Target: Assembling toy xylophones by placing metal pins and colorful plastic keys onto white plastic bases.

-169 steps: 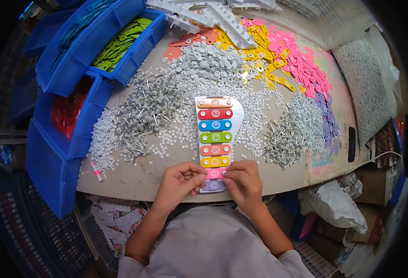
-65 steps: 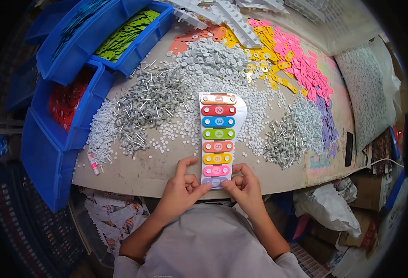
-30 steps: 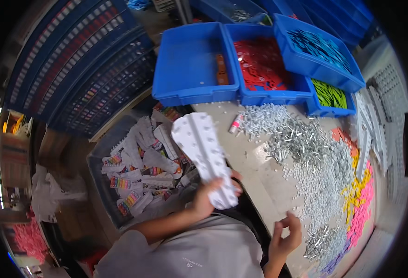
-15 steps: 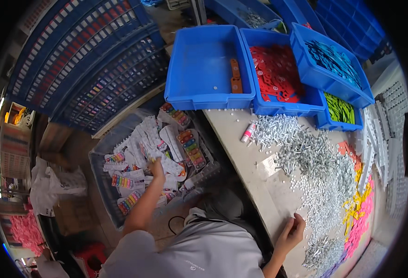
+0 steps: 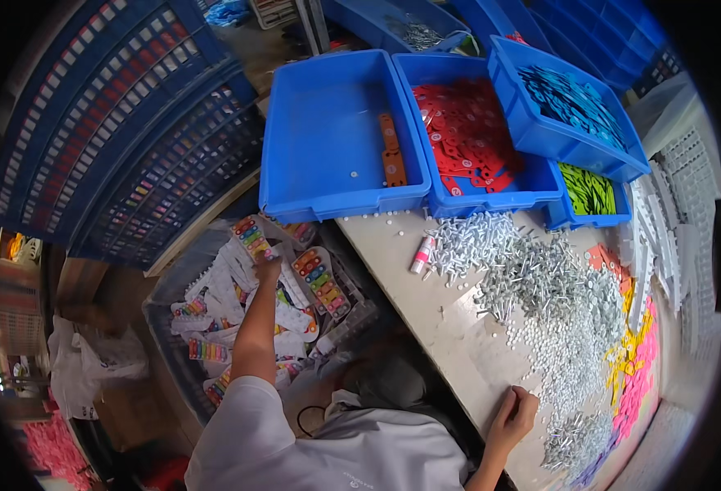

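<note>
My left hand reaches into a grey crate on the floor at the left. Its fingers grip the near end of a toy xylophone with rainbow-coloured bars on a white base. Several more such xylophones lie heaped below it, some with the white underside up; one colourful xylophone rests at the heap's right side. On the table edge at the right, my right hand lies with its fingers curled closed; whatever might be inside them is hidden. Beside it spread small white beads and silvery pins.
Blue bins stand along the table's far side: one with orange strips, others with red pieces, blue pieces and green pieces. A small pink-and-white tube lies near loose pins. Stacked blue crates rise at left.
My left hand has moved away from me within the crate and now has a rainbow xylophone at its fingers. The right hand stays on the table, its fingers curled more. The view has shifted slightly.
</note>
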Tool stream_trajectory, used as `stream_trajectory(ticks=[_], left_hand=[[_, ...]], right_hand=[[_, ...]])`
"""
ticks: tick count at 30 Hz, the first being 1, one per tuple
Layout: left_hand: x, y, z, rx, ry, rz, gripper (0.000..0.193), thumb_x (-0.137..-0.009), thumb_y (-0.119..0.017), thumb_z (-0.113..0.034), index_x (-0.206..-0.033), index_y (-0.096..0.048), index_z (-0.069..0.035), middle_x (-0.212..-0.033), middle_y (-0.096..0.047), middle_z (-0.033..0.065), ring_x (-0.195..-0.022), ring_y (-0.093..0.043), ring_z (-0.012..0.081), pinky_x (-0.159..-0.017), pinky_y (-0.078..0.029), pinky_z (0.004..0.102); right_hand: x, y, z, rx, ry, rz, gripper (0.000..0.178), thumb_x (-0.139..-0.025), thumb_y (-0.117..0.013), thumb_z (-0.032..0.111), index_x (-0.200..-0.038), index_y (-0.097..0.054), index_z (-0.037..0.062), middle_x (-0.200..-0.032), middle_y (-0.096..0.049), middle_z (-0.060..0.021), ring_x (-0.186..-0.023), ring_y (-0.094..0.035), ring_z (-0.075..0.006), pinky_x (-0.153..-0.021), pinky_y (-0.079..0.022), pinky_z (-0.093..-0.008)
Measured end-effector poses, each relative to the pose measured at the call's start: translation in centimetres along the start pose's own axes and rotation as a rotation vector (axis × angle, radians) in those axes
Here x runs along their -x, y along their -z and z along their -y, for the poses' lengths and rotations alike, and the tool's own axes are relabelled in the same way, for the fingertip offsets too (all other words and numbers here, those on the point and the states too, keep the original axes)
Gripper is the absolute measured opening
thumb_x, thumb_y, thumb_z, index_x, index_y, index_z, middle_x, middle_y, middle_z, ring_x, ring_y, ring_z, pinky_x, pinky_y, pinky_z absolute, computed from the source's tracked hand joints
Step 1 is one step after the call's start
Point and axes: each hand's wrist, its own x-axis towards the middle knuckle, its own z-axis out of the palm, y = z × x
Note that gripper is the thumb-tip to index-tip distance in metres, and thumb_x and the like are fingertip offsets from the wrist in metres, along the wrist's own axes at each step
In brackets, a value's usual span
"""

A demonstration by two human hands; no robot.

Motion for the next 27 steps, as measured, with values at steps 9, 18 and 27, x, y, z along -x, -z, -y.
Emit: stream_trajectory(ticks=[9,18,27], left_hand=[[2.2,2.0,1.5,-0.023,-0.225,-0.297,0.071,-0.088,-0.073,-0.021,-0.149,-0.046,0.0,-0.153,-0.049,0.0268,-0.134,-0.055,0.0457,-0.108,-0.049,0.0535],[-4.3,10.3,4.9,-0.216,-0.378,0.339,0.064,-0.087,-0.075,-0.035,-0.139,-0.06,-0.001,-0.138,-0.066,0.0215,-0.127,-0.064,0.0396,-0.103,-0.052,0.0452],[11.1,9.7,-7.7,0.706,-0.552,-0.155,0.034,-0.103,-0.066,-0.017,-0.129,-0.066,0.005,-0.124,-0.07,0.0173,-0.114,-0.066,0.0278,-0.101,-0.052,0.0408]], right_hand=[[-0.2,0.0,0.0,0.112,0.058,0.037,0.005,-0.098,-0.065,0.0,-0.102,-0.068,0.0,-0.084,-0.058,-0.0134,-0.078,-0.057,-0.0311,-0.069,-0.045,-0.0416],[-0.5,-0.4,0.7,0.07,0.064,0.05,0.005,-0.097,-0.064,-0.001,-0.101,-0.068,-0.0002,-0.084,-0.058,-0.0144,-0.077,-0.056,-0.0317,-0.068,-0.044,-0.0425],[-1.3,0.5,0.7,0.043,0.087,-0.015,0.006,-0.089,-0.072,0.001,-0.094,-0.07,0.0048,-0.077,-0.06,-0.0125,-0.07,-0.058,-0.033,-0.061,-0.045,-0.0452]])
